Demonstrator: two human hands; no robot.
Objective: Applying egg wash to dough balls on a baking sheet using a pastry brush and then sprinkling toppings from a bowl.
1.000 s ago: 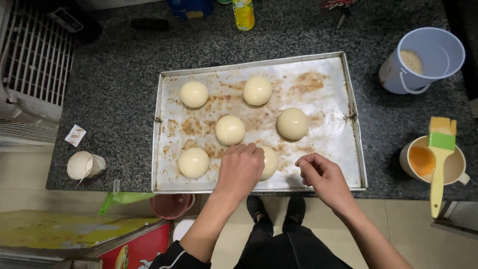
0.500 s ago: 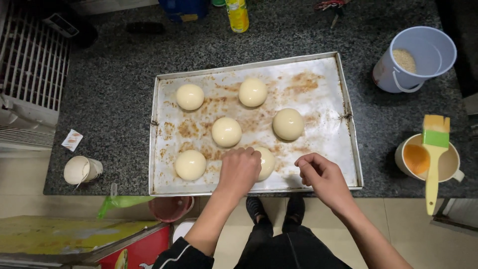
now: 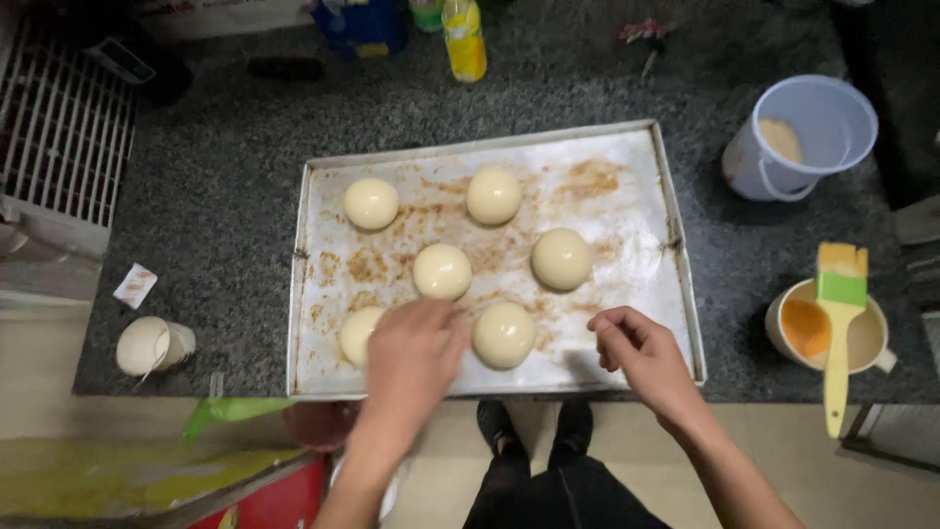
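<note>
A metal baking tray (image 3: 323,196) lined with stained paper lies on the dark stone counter and carries several smooth, pale dough balls. My left hand (image 3: 411,358) rests palm down over the tray's front edge, between the front-left ball (image 3: 354,333) and the front-middle ball (image 3: 504,335), and holds nothing. It partly hides the front-left ball. My right hand (image 3: 641,358) hovers over the tray's front right corner, to the right of the front-middle ball, with its fingers curled in and nothing visible in them.
A cup of orange liquid (image 3: 808,328) with a pastry brush (image 3: 839,323) laid across it stands at the right. A lilac bucket (image 3: 813,137) is at the back right, a small white cup (image 3: 152,345) at the front left, and bottles (image 3: 464,39) at the back.
My left hand has slid left off the front-middle dough ball, which now shows fully. My right hand stays near the tray's front right, with its fingers curled a little more.
</note>
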